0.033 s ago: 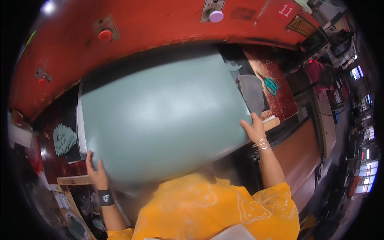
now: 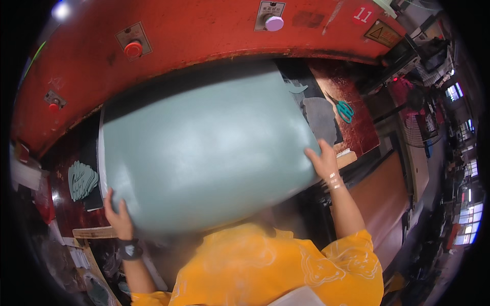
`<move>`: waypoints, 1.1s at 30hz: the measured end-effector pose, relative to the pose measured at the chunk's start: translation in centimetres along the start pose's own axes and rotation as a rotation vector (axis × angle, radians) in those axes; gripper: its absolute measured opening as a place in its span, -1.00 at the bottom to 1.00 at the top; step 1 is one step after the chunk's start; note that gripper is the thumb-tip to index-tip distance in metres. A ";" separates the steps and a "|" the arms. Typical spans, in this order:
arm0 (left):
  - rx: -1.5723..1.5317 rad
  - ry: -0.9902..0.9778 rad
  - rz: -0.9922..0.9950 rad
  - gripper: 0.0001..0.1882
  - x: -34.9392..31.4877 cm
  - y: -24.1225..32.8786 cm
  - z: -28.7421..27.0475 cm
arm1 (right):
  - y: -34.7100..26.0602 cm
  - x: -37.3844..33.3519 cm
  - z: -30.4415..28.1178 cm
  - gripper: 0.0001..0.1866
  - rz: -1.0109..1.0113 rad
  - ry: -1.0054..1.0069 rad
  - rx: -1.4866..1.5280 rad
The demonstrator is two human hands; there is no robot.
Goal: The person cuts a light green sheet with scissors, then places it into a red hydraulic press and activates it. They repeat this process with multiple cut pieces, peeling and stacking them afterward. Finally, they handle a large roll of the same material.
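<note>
A large pale green sheet (image 2: 204, 148), smooth and leather-like, spreads under the red machine and hangs down toward my body at its near edge. My left hand (image 2: 120, 218) grips its near left corner, with the thumb and one finger showing. At the right edge, my right hand (image 2: 323, 161) holds the sheet, thumb on top and other fingers partly hidden. Next to that edge lie a grey scrap (image 2: 320, 118) and teal-handled scissors (image 2: 344, 111). A stack of pale green cut pieces (image 2: 82, 180) sits left of the sheet.
The red machine front (image 2: 204, 35) spans the far side, with a red button (image 2: 133, 49) and a purple button (image 2: 274, 23). Wooden strips (image 2: 94, 232) edge the table near my left hand. A brown board (image 2: 375, 191) leans at the right, beside a wire fan (image 2: 421, 130).
My left hand has moved slightly left and away from me with the sheet's corner. My right hand has moved slightly away from me. The sheet's surface bulges a little differently.
</note>
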State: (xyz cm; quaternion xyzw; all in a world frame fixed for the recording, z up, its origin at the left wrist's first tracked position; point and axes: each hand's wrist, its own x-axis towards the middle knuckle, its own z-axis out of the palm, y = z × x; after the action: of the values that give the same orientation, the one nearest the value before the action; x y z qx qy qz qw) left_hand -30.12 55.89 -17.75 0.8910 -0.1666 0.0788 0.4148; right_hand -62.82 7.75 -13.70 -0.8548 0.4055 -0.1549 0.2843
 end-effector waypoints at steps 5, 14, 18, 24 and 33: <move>0.134 -0.091 0.067 -0.46 17.5 0.8 3.5 | -9.1 14.3 1.0 -0.41 -0.039 0.117 -0.184; 0.183 -0.179 0.216 -0.55 7.1 -3.3 -1.7 | -1.0 5.8 1.6 -0.48 -0.035 0.022 -0.213; 0.221 -0.020 0.328 -0.62 14.3 -2.0 0.7 | -4.9 8.0 3.5 -0.51 0.024 0.139 -0.231; 0.438 -0.002 0.022 -0.56 14.5 -3.0 2.8 | -5.4 8.8 3.0 -0.57 0.057 0.061 -0.242; 0.501 0.095 0.068 -0.58 10.2 -1.1 3.1 | 6.0 4.4 -0.4 -0.05 -0.088 0.070 -0.483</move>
State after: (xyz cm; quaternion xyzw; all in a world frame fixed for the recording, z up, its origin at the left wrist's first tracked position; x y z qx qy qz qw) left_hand -20.23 51.82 -17.67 0.9552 -0.1520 0.1733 0.1854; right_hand -63.93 1.08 -16.88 -0.9089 0.4029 -0.0951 0.0506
